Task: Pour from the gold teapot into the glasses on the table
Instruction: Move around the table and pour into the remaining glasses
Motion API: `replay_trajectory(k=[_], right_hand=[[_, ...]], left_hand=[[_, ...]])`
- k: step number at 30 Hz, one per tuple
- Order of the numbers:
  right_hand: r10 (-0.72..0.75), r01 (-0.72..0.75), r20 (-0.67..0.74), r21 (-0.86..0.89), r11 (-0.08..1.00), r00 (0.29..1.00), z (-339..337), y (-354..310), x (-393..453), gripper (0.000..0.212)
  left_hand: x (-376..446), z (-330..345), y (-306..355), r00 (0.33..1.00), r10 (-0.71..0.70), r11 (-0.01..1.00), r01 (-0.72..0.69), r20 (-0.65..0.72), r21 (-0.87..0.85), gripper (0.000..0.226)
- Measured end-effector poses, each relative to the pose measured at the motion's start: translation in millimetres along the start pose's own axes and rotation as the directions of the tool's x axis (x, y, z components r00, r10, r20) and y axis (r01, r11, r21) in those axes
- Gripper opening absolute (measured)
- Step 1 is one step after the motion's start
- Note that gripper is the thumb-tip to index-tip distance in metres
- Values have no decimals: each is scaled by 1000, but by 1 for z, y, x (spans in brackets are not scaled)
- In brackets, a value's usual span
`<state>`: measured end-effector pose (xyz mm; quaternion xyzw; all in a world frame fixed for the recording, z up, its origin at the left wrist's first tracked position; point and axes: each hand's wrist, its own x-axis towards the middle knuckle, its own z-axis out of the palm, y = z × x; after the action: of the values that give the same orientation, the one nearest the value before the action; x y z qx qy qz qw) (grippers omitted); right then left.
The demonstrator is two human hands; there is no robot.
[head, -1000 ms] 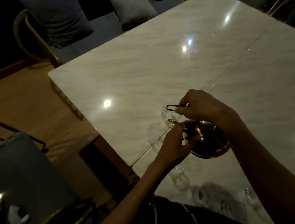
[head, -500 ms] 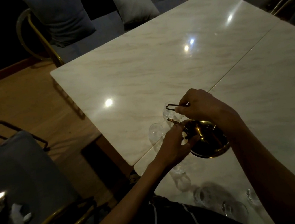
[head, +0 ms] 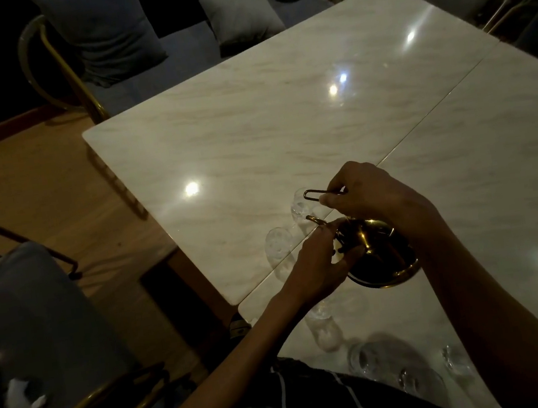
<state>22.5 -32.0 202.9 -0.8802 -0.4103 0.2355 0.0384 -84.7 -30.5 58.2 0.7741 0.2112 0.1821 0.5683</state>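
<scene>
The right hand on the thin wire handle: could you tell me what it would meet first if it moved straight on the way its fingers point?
Probably the clear glass beneath the wire handle's loop; depth is unclear.

The left hand [head: 317,262] slides slightly further around the gold teapot [head: 376,254] (by a hair); otherwise only the view drifts, nothing else shifts.

A pale marble table [head: 284,125], two slabs meeting at a seam, carries clear glasses [head: 279,244] grouped along its near edge.
</scene>
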Motion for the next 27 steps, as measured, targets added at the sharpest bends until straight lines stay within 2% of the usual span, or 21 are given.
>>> replay_trajectory(k=[27], right_hand=[[-12,12,-6,-3,1000,1000,4,-2,0,29]], left_hand=[[-3,-2,-2,1000,-10,1000,10,-6,-1,48]])
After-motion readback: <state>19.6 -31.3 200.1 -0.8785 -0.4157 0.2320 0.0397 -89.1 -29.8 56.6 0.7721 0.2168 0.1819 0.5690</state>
